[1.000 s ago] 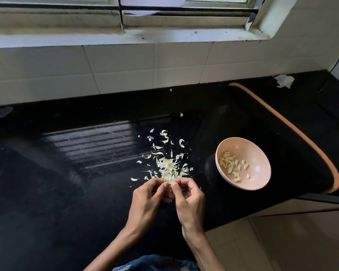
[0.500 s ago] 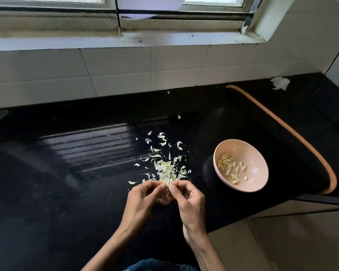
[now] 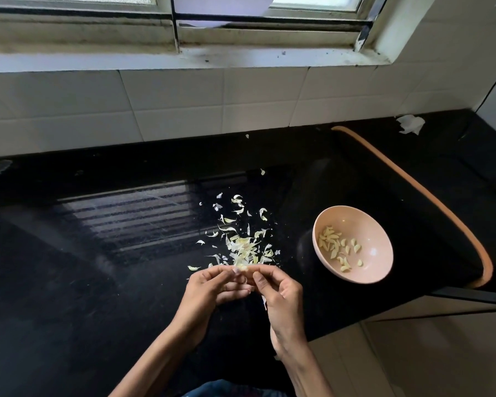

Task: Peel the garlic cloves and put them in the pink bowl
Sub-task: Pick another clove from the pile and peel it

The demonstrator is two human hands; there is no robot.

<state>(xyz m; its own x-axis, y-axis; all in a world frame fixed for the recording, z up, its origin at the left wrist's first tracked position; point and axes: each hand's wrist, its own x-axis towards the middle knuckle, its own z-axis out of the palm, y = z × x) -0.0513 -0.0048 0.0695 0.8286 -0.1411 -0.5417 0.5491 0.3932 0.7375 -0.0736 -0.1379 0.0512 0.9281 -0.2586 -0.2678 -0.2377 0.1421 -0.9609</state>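
Note:
My left hand [image 3: 209, 290] and my right hand [image 3: 278, 293] meet fingertip to fingertip over the black counter, pinching a small pale garlic clove [image 3: 243, 268] between them; most of it is hidden by the fingers. A thin strip of skin hangs under my right palm. Just beyond the fingertips lies a heap of garlic skins [image 3: 245, 245]. To the right stands the pink bowl [image 3: 375, 253] with several peeled cloves [image 3: 334, 245] on its left side.
The black counter [image 3: 98, 282] ends in a front edge at lower right, with beige flooring below. An orange-rimmed black mat [image 3: 413, 179] lies under the bowl. A crumpled white scrap [image 3: 410, 124] sits in the far right corner. White tiles and a window sill run behind.
Both hands stay together on the clove, their fingers shifting slightly as they work at it. The view has drifted a little; the bowl and the skins have not moved.

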